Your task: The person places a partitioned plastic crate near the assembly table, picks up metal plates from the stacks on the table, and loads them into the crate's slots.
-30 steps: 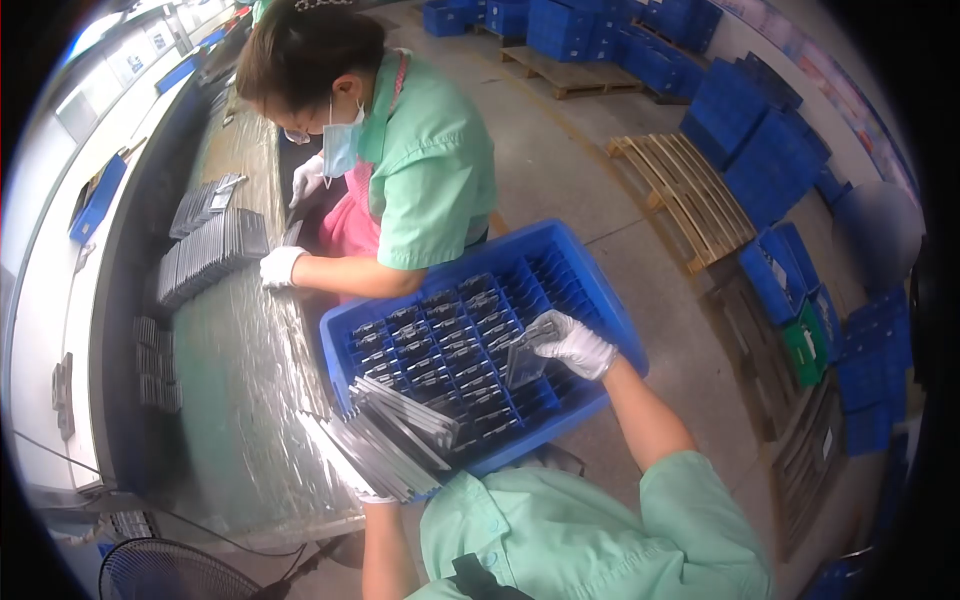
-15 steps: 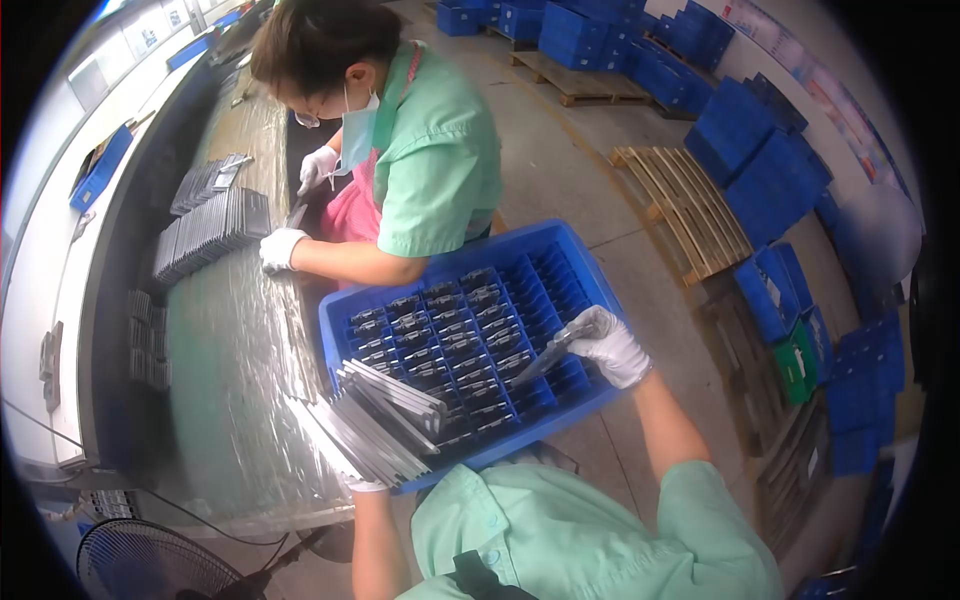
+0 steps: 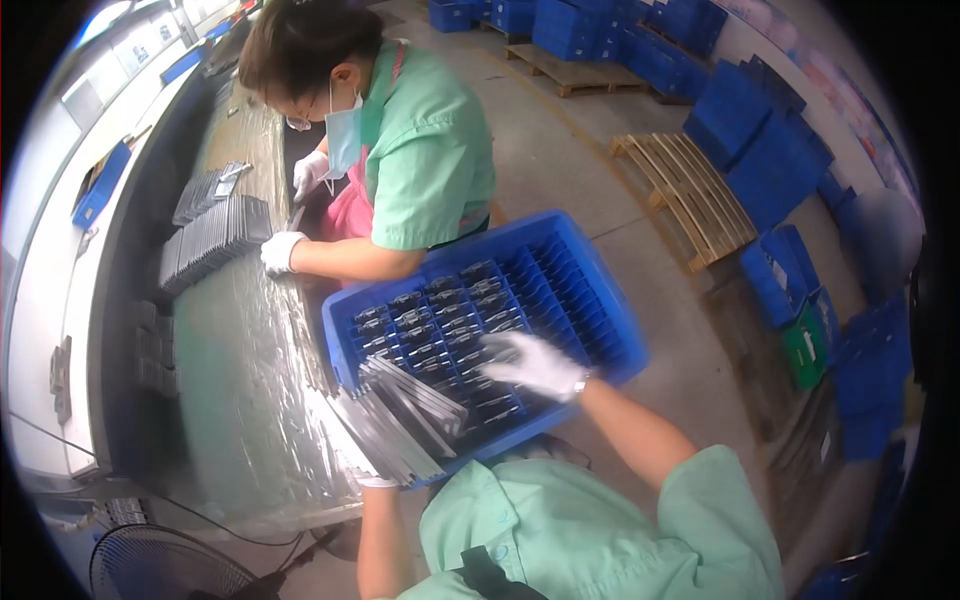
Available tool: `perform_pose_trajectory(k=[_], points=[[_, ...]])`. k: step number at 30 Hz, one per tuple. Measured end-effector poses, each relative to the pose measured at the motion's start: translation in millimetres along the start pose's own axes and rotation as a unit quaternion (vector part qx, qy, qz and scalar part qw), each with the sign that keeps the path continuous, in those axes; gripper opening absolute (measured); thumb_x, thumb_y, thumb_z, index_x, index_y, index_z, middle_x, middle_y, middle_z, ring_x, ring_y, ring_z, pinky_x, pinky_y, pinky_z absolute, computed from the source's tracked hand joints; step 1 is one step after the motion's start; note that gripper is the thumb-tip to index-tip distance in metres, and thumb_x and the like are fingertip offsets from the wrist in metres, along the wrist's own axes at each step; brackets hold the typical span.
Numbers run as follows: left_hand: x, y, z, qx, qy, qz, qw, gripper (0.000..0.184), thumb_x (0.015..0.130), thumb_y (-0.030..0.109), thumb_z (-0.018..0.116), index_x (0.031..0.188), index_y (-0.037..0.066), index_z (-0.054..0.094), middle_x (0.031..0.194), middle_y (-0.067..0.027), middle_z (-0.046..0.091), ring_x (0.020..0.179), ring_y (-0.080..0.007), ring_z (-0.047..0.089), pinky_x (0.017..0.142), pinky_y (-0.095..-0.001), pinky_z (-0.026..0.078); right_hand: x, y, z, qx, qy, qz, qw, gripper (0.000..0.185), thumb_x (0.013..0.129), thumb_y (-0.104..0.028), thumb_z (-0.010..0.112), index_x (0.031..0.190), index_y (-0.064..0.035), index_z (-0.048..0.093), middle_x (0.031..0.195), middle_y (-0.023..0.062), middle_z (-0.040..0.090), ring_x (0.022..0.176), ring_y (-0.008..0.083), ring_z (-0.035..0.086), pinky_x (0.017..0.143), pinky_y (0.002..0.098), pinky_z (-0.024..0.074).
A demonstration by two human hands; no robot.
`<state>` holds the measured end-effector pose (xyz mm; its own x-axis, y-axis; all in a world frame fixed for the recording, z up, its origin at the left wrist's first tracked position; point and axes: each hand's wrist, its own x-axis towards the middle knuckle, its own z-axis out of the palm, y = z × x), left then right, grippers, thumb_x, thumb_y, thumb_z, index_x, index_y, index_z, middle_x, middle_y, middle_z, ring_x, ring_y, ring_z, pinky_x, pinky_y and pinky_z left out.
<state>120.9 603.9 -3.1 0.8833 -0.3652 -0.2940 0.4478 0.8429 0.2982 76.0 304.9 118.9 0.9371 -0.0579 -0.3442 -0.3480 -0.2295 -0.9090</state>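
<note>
My gloved right hand (image 3: 535, 365) is over the divided blue crate (image 3: 625, 350), fingers stretched out and slightly blurred, with no plate visible in it. Upright dark metal plates (image 3: 430, 350) stand in rows in the crate's slots. My left hand (image 3: 376, 482), mostly hidden, holds a fanned stack of flat grey metal plates (image 3: 385, 435) from below at the crate's near left corner. Several of these plates (image 3: 420, 395) lie crosswise on top and overhang the slots.
A co-worker in a green shirt (image 3: 435, 150) handles a part beside plate rows (image 3: 215, 240) on the film-covered bench (image 3: 230, 380). A fan (image 3: 165, 560) stands at lower left. Wooden pallets (image 3: 685, 195) and blue crates (image 3: 765, 180) are on the right.
My right hand has moved left over the slots, and the plate it held is no longer in its fingers. The left hand's stack has shifted slightly right in view.
</note>
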Motion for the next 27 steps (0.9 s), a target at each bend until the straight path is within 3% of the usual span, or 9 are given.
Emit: perform_pose_trajectory(k=[2,4,7,11,15,18,21,25,27], points=[[-0.2,-2.5,2.2,0.008,-0.002,0.001,1.0,0.053,0.087,0.047,0.05,0.129,0.014,0.046,0.126,-0.0063,0.051,0.116,-0.026,0.047,0.1,-0.0425,0.037,20.7,-26.2,40.9,-0.034,-0.069,0.036,0.996,0.061,0.083,-0.041,0.057,0.128,-0.0006,0.047,0.118,0.016,0.058,0.11,0.0254,0.055,0.095,0.0336,0.0419],[0.2,-2.0,3.2,0.015,-0.005,-0.002,1.0,0.053,0.087,0.047,0.05,0.129,0.014,0.046,0.126,-0.0063,0.051,0.116,-0.026,0.047,0.1,-0.0424,0.037,59.6,-3.7,79.8,-0.162,-0.08,-0.072,0.981,0.048,0.088,-0.034,0.051,0.124,-0.002,0.05,0.113,0.0163,0.06,0.1,0.0303,0.06,0.083,0.0386,0.0472],[-1.2,1.1,4.5,0.023,-0.01,-0.002,1.0,0.053,0.087,0.047,0.049,0.129,0.014,0.046,0.126,-0.0063,0.051,0.116,-0.026,0.047,0.1,-0.0423,0.037,83.7,-8.2,84.0,-0.256,-0.14,-0.028,0.956,0.039,0.088,-0.033,0.048,0.112,-0.0033,0.058,0.105,0.0198,0.062,0.095,0.0343,0.06,0.082,0.0395,0.0462],[-0.5,3.0,6.3,0.016,-0.01,0.0,1.0,0.053,0.088,0.047,0.049,0.129,0.014,0.046,0.126,-0.0062,0.051,0.116,-0.0259,0.047,0.1,-0.0422,0.037,61.9,-22.3,49.6,-0.197,0.011,-0.077,0.977,0.037,0.084,-0.038,0.054,0.094,-0.003,0.06,0.09,0.0204,0.063,0.083,0.0362,0.06,0.073,0.0407,0.047],[-0.3,2.3,5.2,0.015,-0.012,-0.007,1.0,0.053,0.088,0.047,0.048,0.13,0.014,0.046,0.127,-0.0061,0.051,0.116,-0.0259,0.047,0.1,-0.0421,0.037,31.8,-21.1,-10.8,0.083,0.005,-0.063,0.995,0.032,0.085,-0.015,0.06,0.114,-0.0007,0.054,0.101,0.0072,0.063,0.09,0.0124,0.057,0.08,0.0297,0.0473],[0.1,3.5,5.8,0.014,-0.01,-0.007,1.0,0.053,0.088,0.047,0.048,0.13,0.014,0.046,0.127,-0.0061,0.051,0.116,-0.0258,0.047,0.1,-0.042,0.037,15.5,14.9,-56.4,0.122,-0.01,-0.164,0.979,0.034,0.086,-0.005,0.058,0.118,-0.0028,0.052,0.107,0.0041,0.062,0.098,0.012,0.056,0.089,0.0277,0.0449],[0.6,4.2,6.0,0.016,-0.008,-0.006,1.0,0.053,0.088,0.047,0.048,0.13,0.014,0.045,0.127,-0.006,0.051,0.116,-0.0258,0.047,0.099,-0.0419,0.037,-17.1,28.2,-65.0,0.193,-0.004,-0.027,0.981,0.034,0.085,0.0,0.059,0.117,-0.0056,0.053,0.106,0.0018,0.062,0.098,0.0104,0.057,0.088,0.0259,0.0451],[0.2,3.2,7.4,0.026,-0.002,-0.01,1.0,0.053,0.088,0.047,0.047,0.13,0.014,0.045,0.127,-0.0059,0.051,0.116,-0.0257,0.047,0.099,-0.0418,0.037,-25.0,77.9,-58.0,0.127,-0.042,0.016,0.991,0.025,0.085,0.003,0.058,0.109,-0.0056,0.058,0.101,0.0016,0.065,0.094,0.0091,0.058,0.085,0.0254,0.0468],[0.7,1.3,7.5,0.032,0.002,-0.011,0.999,0.053,0.088,0.047,0.047,0.13,0.014,0.045,0.127,-0.0059,0.051,0.116,-0.0257,0.047,0.099,-0.0417,0.037,-30.7,88.6,-49.9,-0.046,-0.033,-0.055,0.997,0.044,0.077,-0.009,0.069,0.118,-0.0043,0.055,0.109,0.0083,0.062,0.101,0.0164,0.058,0.09,0.0295,0.0458]])
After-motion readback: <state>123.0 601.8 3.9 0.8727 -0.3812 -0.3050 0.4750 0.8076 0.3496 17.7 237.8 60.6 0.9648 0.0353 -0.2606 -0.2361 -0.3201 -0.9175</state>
